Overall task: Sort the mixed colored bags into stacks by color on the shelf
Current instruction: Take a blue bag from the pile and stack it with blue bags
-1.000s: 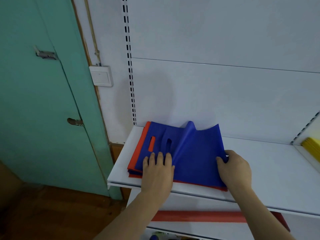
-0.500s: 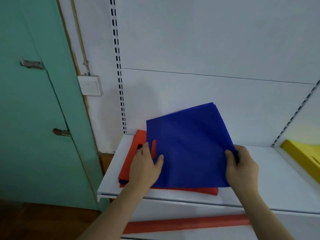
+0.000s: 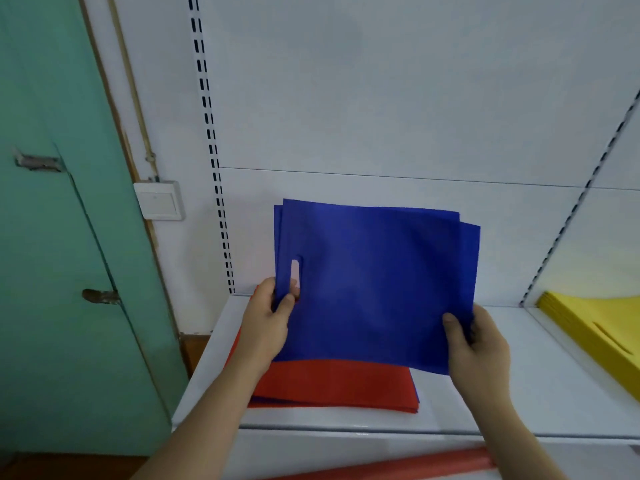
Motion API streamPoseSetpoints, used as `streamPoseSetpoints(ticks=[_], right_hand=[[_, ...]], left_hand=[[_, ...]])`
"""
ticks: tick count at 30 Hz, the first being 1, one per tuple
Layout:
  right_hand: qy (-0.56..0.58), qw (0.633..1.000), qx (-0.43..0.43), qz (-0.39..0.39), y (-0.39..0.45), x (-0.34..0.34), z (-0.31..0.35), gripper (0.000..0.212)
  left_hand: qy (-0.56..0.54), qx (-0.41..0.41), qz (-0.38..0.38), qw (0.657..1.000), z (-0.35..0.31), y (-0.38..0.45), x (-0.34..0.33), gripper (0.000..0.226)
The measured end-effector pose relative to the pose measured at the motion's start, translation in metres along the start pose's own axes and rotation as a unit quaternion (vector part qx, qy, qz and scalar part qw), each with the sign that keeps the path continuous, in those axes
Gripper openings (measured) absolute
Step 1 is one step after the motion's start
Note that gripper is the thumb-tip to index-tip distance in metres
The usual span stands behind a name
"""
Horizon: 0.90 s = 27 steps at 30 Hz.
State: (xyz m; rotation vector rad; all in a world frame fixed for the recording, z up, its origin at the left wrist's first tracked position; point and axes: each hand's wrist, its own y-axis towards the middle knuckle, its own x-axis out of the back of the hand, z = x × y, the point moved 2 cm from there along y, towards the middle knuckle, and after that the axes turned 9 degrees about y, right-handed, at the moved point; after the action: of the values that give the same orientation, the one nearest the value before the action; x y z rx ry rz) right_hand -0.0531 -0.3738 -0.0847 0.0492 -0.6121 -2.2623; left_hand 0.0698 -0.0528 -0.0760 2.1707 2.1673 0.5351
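Blue bags [image 3: 374, 282], at least two by their offset edges, hang upright in the air above the white shelf [image 3: 519, 393]. My left hand [image 3: 268, 320] pinches their left edge beside the handle slot. My right hand [image 3: 479, 344] grips the lower right corner, thumb on the front. Under them a flat stack with a red bag [image 3: 332, 386] on top lies on the shelf; a thin blue edge shows at the stack's right side. A pile of yellow bags [image 3: 595, 327] lies on the adjoining shelf at the right.
A green door [image 3: 59, 237] with metal latches stands at the left, with a white wall switch [image 3: 159, 200] beside it. The shelf's white back panel and slotted uprights rise behind the bags. A red roll [image 3: 398, 467] lies on the level below.
Both hands have lifted the blue bags off the stack and raised them upright, uncovering the red bag underneath. The view has shifted right, showing more of the yellow pile.
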Motion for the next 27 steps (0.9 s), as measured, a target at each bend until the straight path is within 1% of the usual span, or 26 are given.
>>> streamPoseSetpoints(ticks=[2,4,6,8,10,12,14,15,17,20,21,23,25,27], right_hand=[[0.014,0.999,-0.026,0.020,-0.005,-0.009,-0.007,0.018],[0.026,0.997,-0.056,0.040,-0.013,-0.018,-0.014,0.015],[0.030,0.995,-0.083,0.051,-0.016,-0.025,-0.017,0.007],[0.015,0.995,-0.091,0.039,-0.015,-0.026,-0.016,0.008],[-0.014,0.998,-0.068,0.008,-0.014,-0.017,-0.011,0.014],[-0.017,0.998,-0.046,-0.037,-0.017,-0.002,-0.003,0.027],[-0.022,0.996,-0.029,-0.087,-0.022,0.019,0.003,0.044],[-0.030,0.994,-0.020,-0.106,-0.025,0.030,0.005,0.048],[-0.049,0.990,-0.010,-0.130,-0.031,0.052,0.008,0.044],[-0.111,0.982,0.034,-0.147,-0.041,0.086,0.006,0.022],[-0.133,0.978,0.057,-0.151,-0.045,0.098,0.005,0.018],[-0.167,0.970,0.078,-0.157,-0.053,0.124,0.000,0.018],[-0.184,0.966,0.075,-0.166,-0.059,0.151,-0.005,0.021],[-0.183,0.966,0.070,-0.169,-0.064,0.178,-0.008,0.029]], left_hand=[[0.000,0.006,0.004,1.000,0.007,-0.009,0.000,0.028],[-0.018,0.022,0.005,1.000,0.014,-0.016,-0.004,0.025],[-0.002,0.003,0.007,1.000,0.014,-0.018,-0.008,0.021],[0.047,-0.029,0.007,0.998,0.011,-0.018,-0.012,0.024],[0.086,-0.049,-0.015,0.995,0.008,-0.016,-0.016,0.024],[0.102,-0.061,-0.055,0.991,0.006,-0.015,-0.022,0.023],[0.098,-0.073,-0.076,0.990,-0.001,-0.020,-0.033,0.031],[0.089,-0.077,-0.074,0.990,-0.005,-0.024,-0.040,0.036],[0.070,-0.084,-0.056,0.992,-0.011,-0.030,-0.057,0.046],[0.045,-0.105,-0.026,0.993,-0.018,-0.037,-0.087,0.055],[0.044,-0.112,-0.018,0.993,-0.022,-0.040,-0.097,0.057],[0.044,-0.125,-0.008,0.991,-0.032,-0.049,-0.117,0.060],[0.046,-0.133,0.002,0.990,-0.047,-0.061,-0.138,0.062],[0.055,-0.154,0.012,0.986,-0.061,-0.073,-0.159,0.060]])
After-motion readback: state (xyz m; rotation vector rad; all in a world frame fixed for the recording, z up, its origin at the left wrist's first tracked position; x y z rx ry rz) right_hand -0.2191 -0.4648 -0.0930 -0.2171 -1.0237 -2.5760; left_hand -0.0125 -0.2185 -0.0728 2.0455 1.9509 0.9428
